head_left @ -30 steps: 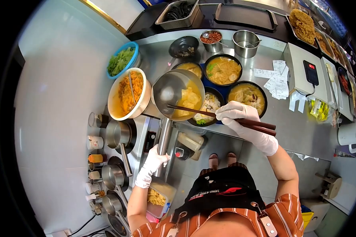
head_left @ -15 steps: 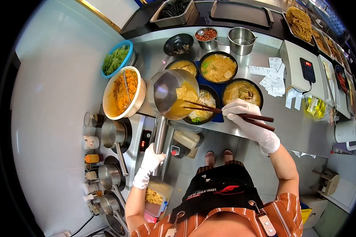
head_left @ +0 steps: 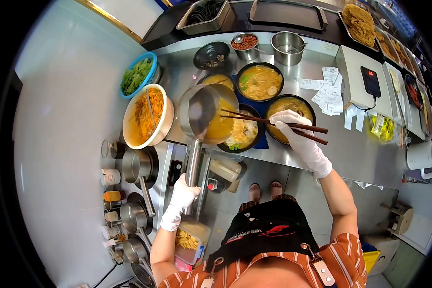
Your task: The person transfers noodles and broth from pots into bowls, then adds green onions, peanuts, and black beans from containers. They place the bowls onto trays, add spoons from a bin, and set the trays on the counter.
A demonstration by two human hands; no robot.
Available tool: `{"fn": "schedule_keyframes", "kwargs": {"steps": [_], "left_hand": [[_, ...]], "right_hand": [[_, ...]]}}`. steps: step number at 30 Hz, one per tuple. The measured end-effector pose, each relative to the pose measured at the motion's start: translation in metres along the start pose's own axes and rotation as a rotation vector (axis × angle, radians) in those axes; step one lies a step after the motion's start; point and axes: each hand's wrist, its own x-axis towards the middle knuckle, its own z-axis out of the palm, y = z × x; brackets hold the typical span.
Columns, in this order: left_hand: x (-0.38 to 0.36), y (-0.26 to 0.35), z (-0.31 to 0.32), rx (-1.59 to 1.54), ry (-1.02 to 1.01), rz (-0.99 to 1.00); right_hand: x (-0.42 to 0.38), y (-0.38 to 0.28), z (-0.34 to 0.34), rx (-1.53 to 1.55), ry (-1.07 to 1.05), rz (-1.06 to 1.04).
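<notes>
In a white glove, my left hand [head_left: 184, 194] grips the handle of a steel saucepan [head_left: 195, 113], which is tilted over a black bowl [head_left: 247, 126]. Yellow broth and pale pieces lie at the pan's lower right side, and the pan hides part of the bowl. My gloved right hand [head_left: 295, 132] is closed around dark chopsticks [head_left: 273, 123], whose tips reach the pan's right rim. Noodles, pale pieces and a bit of green show in the bowl. Filled bowls of noodle soup [head_left: 260, 82] stand behind it, and another soup bowl [head_left: 289, 106] sits partly under my right hand.
A cream bowl of shredded carrot [head_left: 165, 120] and a blue basket of greens [head_left: 153, 72] stand left. Steel pots [head_left: 137, 165] line the lower left. Peanuts [head_left: 245, 42], a steel container [head_left: 288, 50] and a black bowl [head_left: 211, 55] are behind. Receipts [head_left: 329, 91] lie right.
The pale pieces at the pan's rim have slid out into the black bowl. My right hand and the chopsticks have moved slightly left; the pan remains tilted.
</notes>
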Motion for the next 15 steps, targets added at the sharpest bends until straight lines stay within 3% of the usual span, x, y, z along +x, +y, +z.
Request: {"fn": "schedule_keyframes", "kwargs": {"steps": [7, 15], "left_hand": [[0.005, -0.008, 0.001, 0.130, 0.059, 0.091], [0.003, -0.008, 0.000, 0.233, 0.102, 0.061]], "right_hand": [[-0.004, -0.006, -0.008, 0.056, 0.018, 0.039], [-0.002, -0.024, -0.020, 0.042, 0.000, -0.023]]}}
